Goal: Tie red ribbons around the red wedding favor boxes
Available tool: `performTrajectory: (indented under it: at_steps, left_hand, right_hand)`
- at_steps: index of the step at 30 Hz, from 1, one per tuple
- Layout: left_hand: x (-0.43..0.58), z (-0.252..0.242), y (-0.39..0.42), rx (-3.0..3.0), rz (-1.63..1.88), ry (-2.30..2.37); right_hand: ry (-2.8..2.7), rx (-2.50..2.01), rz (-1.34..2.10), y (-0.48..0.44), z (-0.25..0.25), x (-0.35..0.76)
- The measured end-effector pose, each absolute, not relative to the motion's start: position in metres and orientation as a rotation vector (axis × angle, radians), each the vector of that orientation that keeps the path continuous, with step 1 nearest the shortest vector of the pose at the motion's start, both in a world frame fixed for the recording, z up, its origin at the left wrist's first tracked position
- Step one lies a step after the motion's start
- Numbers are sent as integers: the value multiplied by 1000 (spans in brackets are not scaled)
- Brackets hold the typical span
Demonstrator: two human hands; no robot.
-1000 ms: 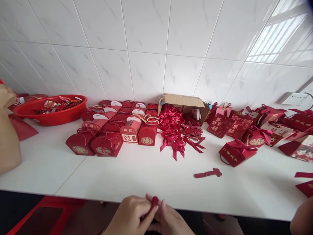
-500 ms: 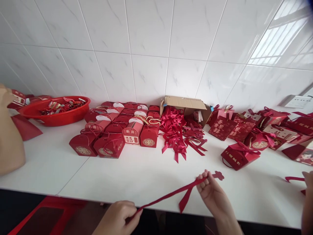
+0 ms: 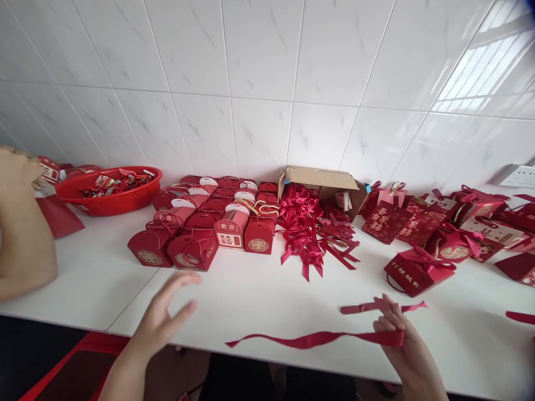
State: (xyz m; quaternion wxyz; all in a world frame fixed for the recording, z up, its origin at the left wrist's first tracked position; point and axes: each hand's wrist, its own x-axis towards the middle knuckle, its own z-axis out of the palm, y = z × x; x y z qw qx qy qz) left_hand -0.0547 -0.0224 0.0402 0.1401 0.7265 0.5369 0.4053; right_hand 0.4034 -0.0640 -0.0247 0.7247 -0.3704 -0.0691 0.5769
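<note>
**Asker:** Where is the ribbon?

**Me:** At my 5 o'clock, low over the near edge of the bench point(image 3: 259, 301). My right hand point(image 3: 407, 351) has one end of the ribbon point(image 3: 317, 338). Its fingers point(image 3: 390, 318) are closed down over the band. The rest of it runs off toward 9 o'clock and ends loose in front of me. I can't tell whether it rests on the surface or hangs just above it.

**Asker:** And the other hand?

**Me:** My left hand point(image 3: 163, 320) is at 7 o'clock, spread wide and holding nothing. It is near the loose tail but not touching it.

**Asker:** What else is close by?

**Me:** A short red strip point(image 3: 376, 306) lies on the bench just past my right fingertips, toward 12 o'clock from them. The ribbon pile point(image 3: 307, 234) and the cardboard box point(image 3: 321, 181) sit at my 12 o'clock, and rows of gift boxes point(image 3: 200, 228) at 11. Someone else's arm point(image 3: 20, 234) is out at 9.

**Asker:** How would you handle it well?

**Me:** The band has a wave in it, so I'd want it flat and untwisted, with the same face up along its whole length. I'd pinch lightly near the end rather than crush it, since satin like this probably creases. The free tail needs a second grip, taken from the side rather than from above. I'd also keep the short strip out from under my fingers, so the two reds don't tangle.
</note>
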Motion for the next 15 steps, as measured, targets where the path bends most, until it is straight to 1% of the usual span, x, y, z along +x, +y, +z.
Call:
performTrajectory:
  at_steps: [1, 3, 7, 10, 15]
  left_hand:
    - [-56, 41, -7, 2041, 1292, 1740]
    - [-54, 38, 22, 1962, 1408, 2061]
    - [-44, 27, 57, 1857, 1333, 2423]
    - [-45, 20, 63, 1820, 1308, 2485]
    - [-54, 19, 57, 1972, 1360, 2314]
  right_hand:
    - [-194, -834, 1291, -66, -25, 402]
    - [-273, -908, 1308, -71, -26, 400]
    - [-388, -1062, 1261, -78, -29, 397]
    - [-441, -1125, 1257, -82, -31, 398]
    - [-480, -1188, 1214, -83, -31, 399]
